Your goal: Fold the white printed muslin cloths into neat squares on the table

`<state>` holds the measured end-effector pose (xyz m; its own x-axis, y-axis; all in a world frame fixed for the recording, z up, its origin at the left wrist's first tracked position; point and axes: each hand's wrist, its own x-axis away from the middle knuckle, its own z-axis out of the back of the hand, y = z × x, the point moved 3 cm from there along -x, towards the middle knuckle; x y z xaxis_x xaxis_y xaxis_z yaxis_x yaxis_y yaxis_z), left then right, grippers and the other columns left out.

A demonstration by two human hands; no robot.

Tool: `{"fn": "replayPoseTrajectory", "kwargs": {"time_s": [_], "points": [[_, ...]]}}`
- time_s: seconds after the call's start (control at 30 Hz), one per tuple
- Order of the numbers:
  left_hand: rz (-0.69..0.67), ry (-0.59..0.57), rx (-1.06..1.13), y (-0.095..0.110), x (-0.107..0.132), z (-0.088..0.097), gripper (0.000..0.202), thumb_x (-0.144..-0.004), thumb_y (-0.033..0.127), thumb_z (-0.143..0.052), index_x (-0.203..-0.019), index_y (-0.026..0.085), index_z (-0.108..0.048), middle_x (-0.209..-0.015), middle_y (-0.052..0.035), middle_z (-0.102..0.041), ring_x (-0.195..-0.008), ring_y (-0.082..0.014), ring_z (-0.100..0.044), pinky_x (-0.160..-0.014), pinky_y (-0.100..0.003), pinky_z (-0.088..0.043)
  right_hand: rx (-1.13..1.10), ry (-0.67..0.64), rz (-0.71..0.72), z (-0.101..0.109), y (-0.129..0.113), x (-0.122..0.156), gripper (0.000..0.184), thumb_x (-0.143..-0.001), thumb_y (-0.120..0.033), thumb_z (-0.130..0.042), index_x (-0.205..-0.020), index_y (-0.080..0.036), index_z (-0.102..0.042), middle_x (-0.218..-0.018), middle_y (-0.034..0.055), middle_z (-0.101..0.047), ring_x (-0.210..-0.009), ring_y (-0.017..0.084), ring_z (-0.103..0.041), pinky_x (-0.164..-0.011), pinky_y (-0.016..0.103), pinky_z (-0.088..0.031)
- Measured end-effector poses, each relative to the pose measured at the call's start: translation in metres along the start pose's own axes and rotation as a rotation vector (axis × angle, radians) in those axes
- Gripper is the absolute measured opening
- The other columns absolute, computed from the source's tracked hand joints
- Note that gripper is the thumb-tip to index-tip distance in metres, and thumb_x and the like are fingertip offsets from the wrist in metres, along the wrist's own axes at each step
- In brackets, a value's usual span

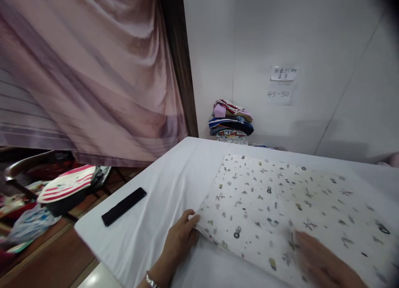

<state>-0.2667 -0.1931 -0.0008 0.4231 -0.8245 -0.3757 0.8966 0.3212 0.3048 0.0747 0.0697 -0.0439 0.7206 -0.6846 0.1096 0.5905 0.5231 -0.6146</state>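
Note:
A folded white cloth (249, 205) with small printed plants and shapes lies flat on the white-covered table. At its near left corner my left hand (181, 234) grips the layered edge between thumb and fingers; a metal band circles that wrist. Farther right, my right hand (321, 259) rests flat on top of the printed cloth, its fingers stretched out and blurred by motion. Nothing shows in the right hand. Several fabric layers are visible along the near edge beside my left hand.
A black oblong object (124, 206) lies near the left edge of the table (168, 176). Behind the table stands a stack of folded fabrics (231, 121) against the wall. A pink curtain (124, 72) hangs at left, above a chair (28, 161) with striped fabric.

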Motion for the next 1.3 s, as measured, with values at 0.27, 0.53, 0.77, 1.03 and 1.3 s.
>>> {"fn": "replayPoseTrajectory", "kwargs": {"time_s": [0.27, 0.53, 0.77, 1.03, 1.3], "points": [[-0.134, 0.048, 0.193, 0.043, -0.043, 0.020, 0.041, -0.074, 0.004, -0.042, -0.109, 0.023, -0.053, -0.112, -0.0046, -0.051, -0.075, -0.0100, -0.058, -0.066, -0.022, -0.047, -0.304, -0.213, 0.312, -0.052, -0.214, -0.037, 0.071, -0.078, -0.043, -0.055, -0.141, -0.021, -0.032, -0.143, 0.0057, -0.036, -0.129, 0.024, -0.034, -0.107, 0.038, -0.027], [-0.088, 0.014, 0.541, 0.061, -0.081, 0.018, 0.038, -0.068, 0.001, -0.044, -0.096, 0.021, -0.059, -0.094, -0.0015, -0.056, -0.076, -0.0106, -0.054, -0.067, -0.021, -0.044, -0.477, -0.056, 0.279, -0.064, -0.240, -0.074, 0.050, -0.075, -0.024, -0.050, -0.125, -0.024, -0.048, -0.091, 0.0013, -0.065, -0.080, 0.019, -0.059, -0.071, 0.030, -0.044], [0.137, 0.035, 0.666, 0.040, -0.103, -0.013, 0.023, -0.072, 0.020, -0.061, -0.095, 0.020, -0.059, -0.096, -0.0018, -0.058, -0.072, -0.0112, -0.053, -0.068, -0.023, -0.043, -0.724, -0.014, 0.241, -0.063, -0.219, -0.089, 0.031, -0.078, -0.027, -0.049, -0.105, -0.015, -0.060, -0.090, 0.0039, -0.065, -0.086, 0.021, -0.058, -0.078, 0.032, -0.044], [0.850, -0.171, 0.911, -0.018, -0.168, -0.074, 0.030, -0.074, 0.042, -0.064, -0.071, 0.012, -0.059, -0.060, -0.0042, -0.059, -0.057, -0.0171, -0.055, -0.054, -0.028, -0.042, -0.770, -0.039, 0.162, -0.066, -0.210, -0.078, 0.051, -0.078, -0.032, -0.053, -0.126, -0.018, -0.050, -0.087, 0.0023, -0.063, -0.084, 0.020, -0.057, -0.076, 0.033, -0.046], [0.880, -0.270, 1.097, 0.000, -0.249, -0.110, 0.028, -0.083, 0.035, -0.058, -0.096, 0.011, -0.060, -0.092, -0.0065, -0.064, -0.081, -0.0165, -0.061, -0.072, -0.033, -0.051, -0.696, -0.007, 0.127, -0.049, -0.199, -0.066, 0.060, -0.078, -0.029, -0.052, -0.136, -0.022, -0.040, -0.067, -0.0031, -0.053, -0.069, 0.016, -0.052, -0.069, 0.028, -0.043]]}}
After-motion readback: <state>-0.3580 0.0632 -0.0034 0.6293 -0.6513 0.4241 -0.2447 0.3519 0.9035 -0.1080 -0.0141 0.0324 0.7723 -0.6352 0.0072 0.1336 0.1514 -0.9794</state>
